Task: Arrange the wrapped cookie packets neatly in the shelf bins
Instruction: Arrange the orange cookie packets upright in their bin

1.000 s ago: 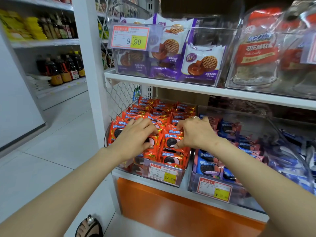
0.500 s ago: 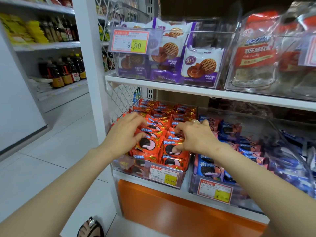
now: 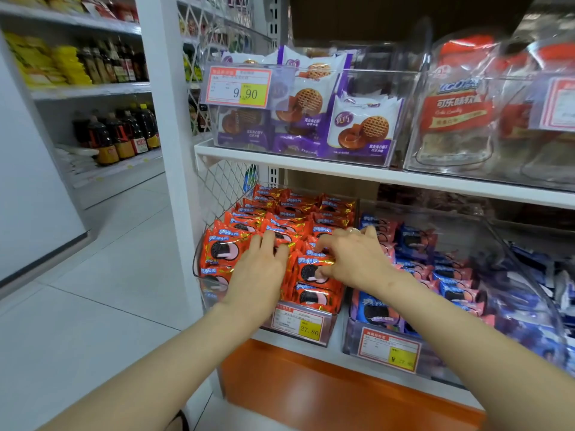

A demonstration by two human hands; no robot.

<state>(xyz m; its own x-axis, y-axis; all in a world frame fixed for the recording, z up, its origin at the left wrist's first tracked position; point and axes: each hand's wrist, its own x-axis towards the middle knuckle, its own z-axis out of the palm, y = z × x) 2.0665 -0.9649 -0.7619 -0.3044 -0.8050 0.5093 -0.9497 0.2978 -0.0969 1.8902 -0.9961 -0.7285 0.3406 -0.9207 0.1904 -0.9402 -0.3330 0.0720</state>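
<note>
Orange wrapped cookie packets (image 3: 224,247) stand in rows inside a clear bin (image 3: 329,329) on the lower shelf. My left hand (image 3: 258,269) lies on the middle rows, fingers fairly straight and pressing on the packet tops. My right hand (image 3: 351,259) reaches into the bin's right row. Its fingers curl over the top of a front packet (image 3: 306,270) and its thumb presses that packet's face. To the right, a second clear bin (image 3: 351,340) holds blue packets (image 3: 376,312) of the same kind.
The shelf above (image 3: 342,172) carries a bin of purple-and-white biscuit packs (image 3: 361,126) and clear bags of red-labelled candy (image 3: 457,113). A white upright post (image 3: 165,150) stands left of the bins. Bottles fill the far left shelves (image 3: 118,135). A tiled aisle floor (image 3: 93,306) lies at the left.
My left hand slid right and toward the front, uncovering the left row of orange packets. My right hand stayed on the right row, its thumb now on a front packet.
</note>
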